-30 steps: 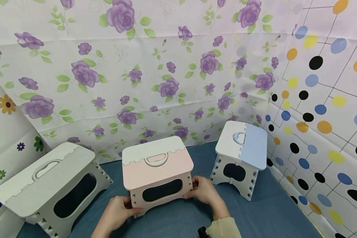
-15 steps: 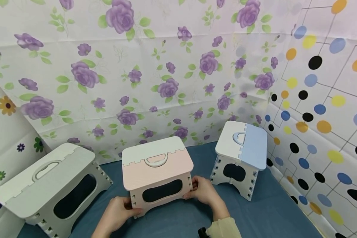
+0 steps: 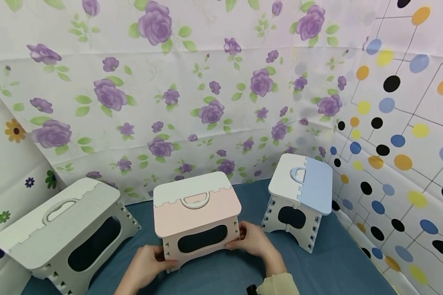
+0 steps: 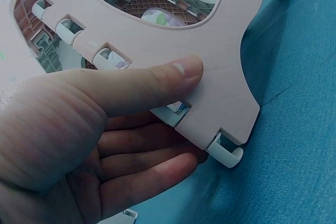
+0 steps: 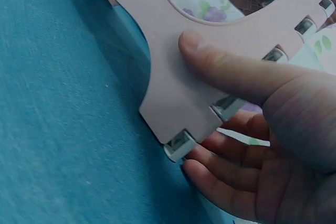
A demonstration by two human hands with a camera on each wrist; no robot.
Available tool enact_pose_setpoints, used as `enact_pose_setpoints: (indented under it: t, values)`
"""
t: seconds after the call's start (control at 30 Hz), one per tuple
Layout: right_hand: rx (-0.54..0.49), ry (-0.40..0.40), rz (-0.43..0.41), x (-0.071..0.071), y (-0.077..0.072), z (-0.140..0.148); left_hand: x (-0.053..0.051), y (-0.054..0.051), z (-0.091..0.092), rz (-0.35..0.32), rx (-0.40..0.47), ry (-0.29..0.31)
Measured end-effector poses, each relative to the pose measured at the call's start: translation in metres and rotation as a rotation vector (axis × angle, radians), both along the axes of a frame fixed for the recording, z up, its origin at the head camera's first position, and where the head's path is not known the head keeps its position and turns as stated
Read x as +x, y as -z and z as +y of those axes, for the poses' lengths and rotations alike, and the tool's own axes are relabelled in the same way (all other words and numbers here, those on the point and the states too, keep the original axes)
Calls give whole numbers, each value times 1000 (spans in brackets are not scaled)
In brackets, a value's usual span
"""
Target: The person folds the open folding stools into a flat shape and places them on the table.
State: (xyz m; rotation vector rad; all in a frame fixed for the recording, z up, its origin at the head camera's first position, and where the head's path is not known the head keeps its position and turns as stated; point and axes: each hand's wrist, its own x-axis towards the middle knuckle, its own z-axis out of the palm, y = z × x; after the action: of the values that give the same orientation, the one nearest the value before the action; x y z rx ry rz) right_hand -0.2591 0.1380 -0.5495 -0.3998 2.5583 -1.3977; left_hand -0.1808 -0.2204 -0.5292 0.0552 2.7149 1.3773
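A pink and white folding step stool (image 3: 199, 217) stands upright on the dark blue cloth, its carry handle lying flat in the top. My left hand (image 3: 145, 265) grips its left front leg low down; in the left wrist view the thumb (image 4: 178, 74) presses on the pink front panel and the fingers go behind the hinged edge. On the other side my right hand (image 3: 254, 241) holds the right front leg the same way. The right wrist view shows that thumb (image 5: 202, 53) on the panel (image 5: 173, 87), with the other fingers curled behind the leg.
To the left stands a grey and white folding stool (image 3: 70, 229). A smaller blue and white one (image 3: 315, 184) stands at the right, near the corner. The blue cloth (image 3: 214, 278) runs up to a floral curtain (image 3: 192, 94) behind and a dotted sheet (image 3: 402, 164) at right.
The head view has tilted slightly, so the whole scene sits a little lower and to the right. Both hands keep their hold on the pink stool, which has not visibly moved.
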Motion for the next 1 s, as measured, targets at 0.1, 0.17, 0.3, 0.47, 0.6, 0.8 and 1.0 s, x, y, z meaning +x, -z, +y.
enact_pose_setpoints:
  t: [0.1, 0.17, 0.3, 0.47, 0.6, 0.8, 1.0]
  values:
    - [11, 3, -1, 1, 2, 0, 0, 2, 1, 4, -1, -2]
    - [21, 4, 0, 2, 2, -1, 1, 3, 2, 4, -2, -2]
    - [26, 4, 5, 2, 2, -2, 1, 4, 2, 2, -4, -6]
    - [19, 5, 10, 2, 3, -3, 0, 2, 1, -6, -3, 1]
    - [12, 5, 6, 2, 3, -3, 1, 2, 0, -6, -5, 8]
    - [2, 0, -5, 2, 2, -4, 1, 4, -1, -21, -7, 2]
    - [-4, 9, 0, 0, 2, -6, 0, -1, -2, -3, -2, 14]
